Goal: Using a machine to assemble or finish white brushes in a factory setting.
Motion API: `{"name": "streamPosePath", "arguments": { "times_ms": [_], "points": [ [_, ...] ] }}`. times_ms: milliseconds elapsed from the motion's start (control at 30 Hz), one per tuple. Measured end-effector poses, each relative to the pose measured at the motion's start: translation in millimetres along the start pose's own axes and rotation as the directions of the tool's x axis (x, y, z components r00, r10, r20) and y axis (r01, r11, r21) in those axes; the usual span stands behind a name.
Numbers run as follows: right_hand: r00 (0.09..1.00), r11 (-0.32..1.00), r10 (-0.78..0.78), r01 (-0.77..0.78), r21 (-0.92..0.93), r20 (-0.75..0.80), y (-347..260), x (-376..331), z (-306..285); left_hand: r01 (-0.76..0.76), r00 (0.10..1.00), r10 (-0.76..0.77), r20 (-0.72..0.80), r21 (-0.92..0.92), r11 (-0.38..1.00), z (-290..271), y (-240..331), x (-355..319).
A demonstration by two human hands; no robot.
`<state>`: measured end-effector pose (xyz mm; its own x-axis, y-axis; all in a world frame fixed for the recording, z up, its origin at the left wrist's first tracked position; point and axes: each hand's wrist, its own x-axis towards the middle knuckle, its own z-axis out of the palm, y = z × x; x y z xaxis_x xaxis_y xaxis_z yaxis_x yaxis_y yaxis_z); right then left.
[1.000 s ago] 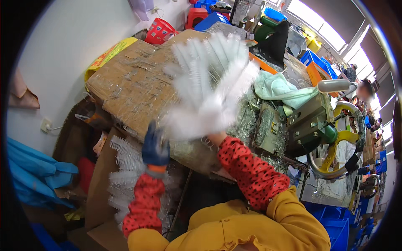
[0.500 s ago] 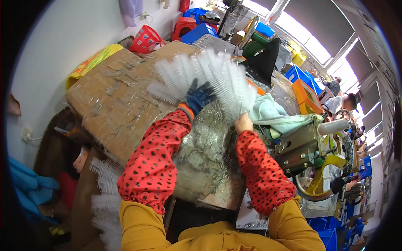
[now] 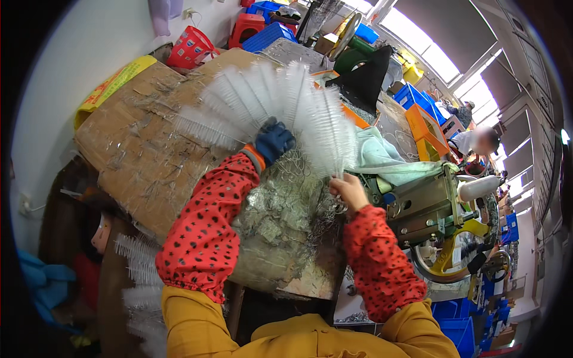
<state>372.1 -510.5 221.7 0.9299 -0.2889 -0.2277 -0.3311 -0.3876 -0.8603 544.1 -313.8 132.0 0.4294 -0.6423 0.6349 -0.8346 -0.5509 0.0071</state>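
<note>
A: Left hand [image 3: 273, 142], blue-gloved, is clenching a fan of white bottle brushes [image 3: 271, 110] at their wire stems, above the taped cardboard box [image 3: 140, 152].

B: Right hand [image 3: 349, 191]?

A: Bare, pinching the fan's right edge. Brushes are looking light, bristles soft and springy (wire stems stiffer), so I'd be gripping the stems.

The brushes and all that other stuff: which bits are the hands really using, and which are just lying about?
In use:
left hand, in a blue glove
right hand, bare
fan of white bottle brushes

Lying about:
taped cardboard
red basket
blue crates
green machine
more white brushes, lower left
</note>
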Motion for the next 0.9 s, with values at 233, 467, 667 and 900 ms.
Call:
{"name": "streamPosePath", "arguments": {
  "times_ms": [233,467,667,900],
  "points": [
    [0.979,0.898,-0.07,-0.022,0.439,0.191,-51.9,-79.7,-40.0,-0.007,0.995,-0.005,-0.103,-0.112,0.994,-34.0,10.9,-47.4],
    [0.951,0.928,-0.267,0.211,-0.306,-0.154,-25.8,88.3,-1.2,0.081,0.997,-0.075,-0.03,0.257,0.963,-49.4,36.8,-62.8],
    [0.924,0.804,-0.241,0.02,-0.594,-0.295,-18.9,143.7,110.5,0.161,0.986,-0.138,-0.094,0.316,0.935,-61.9,41.1,-72.0],
    [0.923,0.754,-0.155,-0.12,-0.646,-0.353,-17.0,159.9,94.1,0.245,0.969,-0.232,-0.081,0.234,0.941,-53.3,36.7,-75.8]
  ]
}}
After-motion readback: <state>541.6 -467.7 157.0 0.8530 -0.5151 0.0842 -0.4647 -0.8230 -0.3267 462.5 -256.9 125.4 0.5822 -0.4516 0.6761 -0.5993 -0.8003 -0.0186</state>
